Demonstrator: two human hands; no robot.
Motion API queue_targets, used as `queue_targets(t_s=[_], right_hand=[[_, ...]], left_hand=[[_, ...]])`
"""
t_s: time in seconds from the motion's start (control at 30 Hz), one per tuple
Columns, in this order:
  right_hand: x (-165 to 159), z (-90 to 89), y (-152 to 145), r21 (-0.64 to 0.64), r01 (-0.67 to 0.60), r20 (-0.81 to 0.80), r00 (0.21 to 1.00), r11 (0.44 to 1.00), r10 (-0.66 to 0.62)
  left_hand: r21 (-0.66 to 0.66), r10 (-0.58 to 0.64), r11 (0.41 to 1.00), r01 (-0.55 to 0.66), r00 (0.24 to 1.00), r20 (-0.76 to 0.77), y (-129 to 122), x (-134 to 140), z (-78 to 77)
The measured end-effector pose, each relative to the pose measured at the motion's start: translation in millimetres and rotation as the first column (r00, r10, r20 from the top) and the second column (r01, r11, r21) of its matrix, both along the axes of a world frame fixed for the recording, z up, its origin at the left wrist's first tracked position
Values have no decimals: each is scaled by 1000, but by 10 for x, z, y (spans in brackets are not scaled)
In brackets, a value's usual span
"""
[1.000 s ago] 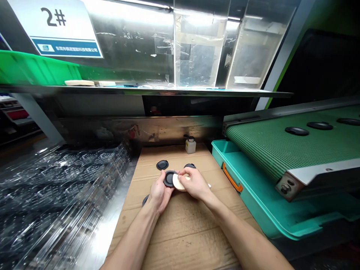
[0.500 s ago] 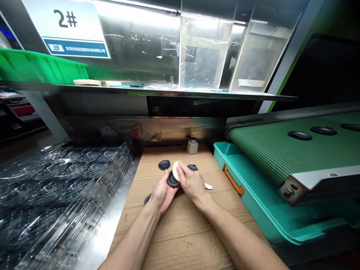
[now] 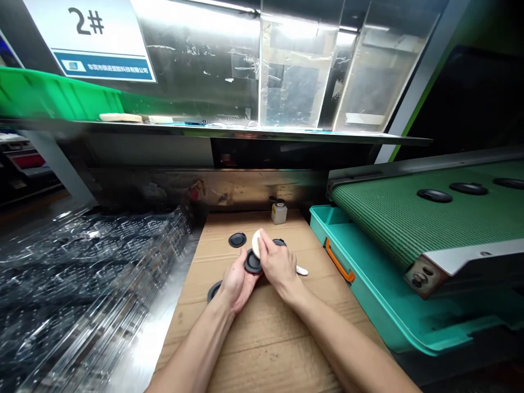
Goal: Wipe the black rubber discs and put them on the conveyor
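My left hand (image 3: 237, 281) holds a round black plastic lid (image 3: 252, 262) above the cardboard, thumb at its rim. In my right hand (image 3: 279, 266) a white oval pad (image 3: 256, 243) is pinched, its lower edge touching or just over the lid. Another black lid (image 3: 237, 239) lies flat behind my left hand. One more lid (image 3: 279, 242) shows partly behind my right hand, and a further one (image 3: 213, 291) is half covered by my left wrist. A white-tipped tool (image 3: 302, 271) sticks out beside my right hand, the rest hidden.
A small bottle with a black cap (image 3: 279, 212) stands at the back of the cardboard sheet (image 3: 270, 349). Clear plastic trays (image 3: 82, 273) are stacked left. On the right, a green conveyor (image 3: 393, 213) carries black lids above a teal bin (image 3: 368, 284). A metal shelf (image 3: 229, 132) crosses above.
The pad has shifted slightly up on the lid, showing more of the lid's face. Both hands keep their grip. The whole view has moved a little.
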State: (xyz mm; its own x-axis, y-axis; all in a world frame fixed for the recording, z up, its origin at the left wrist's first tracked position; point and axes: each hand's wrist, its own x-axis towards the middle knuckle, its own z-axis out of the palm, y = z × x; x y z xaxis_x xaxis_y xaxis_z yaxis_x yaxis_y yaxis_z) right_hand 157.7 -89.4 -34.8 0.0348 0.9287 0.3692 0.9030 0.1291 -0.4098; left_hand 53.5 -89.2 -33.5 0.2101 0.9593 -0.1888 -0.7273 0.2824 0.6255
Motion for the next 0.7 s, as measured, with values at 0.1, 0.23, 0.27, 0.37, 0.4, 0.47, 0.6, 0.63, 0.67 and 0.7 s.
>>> queue_targets(t_s=[0.1,0.23,0.27,0.37,0.4,0.47,0.6,0.63,0.67,0.7], right_hand=[[4,-15,-1,26,-74,3,997,997,74],[182,19,80,40,-18,-66,998,999,21],[250,31,108,56,26,-113,993,998,-20],[415,28,155,118,43,-233,972,992,-15],[444,12,155,120,29,-252,968,992,2],[467,-32,144,105,11,-267,964,994,18],[470,-103,139,82,19,-276,961,996,5],[477,-112,146,78,24,-279,960,997,-1],[486,-119,156,74,27,-283,959,997,-5],[495,-124,166,73,28,-287,958,997,-6]], left_hand=[[-26,18,999,-18,1000,-9,15,-13,-17],[-53,15,998,-15,1000,11,44,-60,-6],[-55,18,998,-17,1000,15,49,-75,5],[-35,-31,999,33,998,55,55,-133,45],[-27,-51,998,53,996,72,54,-155,57],[-17,-79,996,82,990,112,49,-196,79],[-27,-106,993,114,974,200,35,-254,102],[-29,-116,992,125,970,215,34,-262,103],[-29,-125,990,135,966,225,35,-269,103],[-28,-131,990,141,964,232,37,-274,101]])
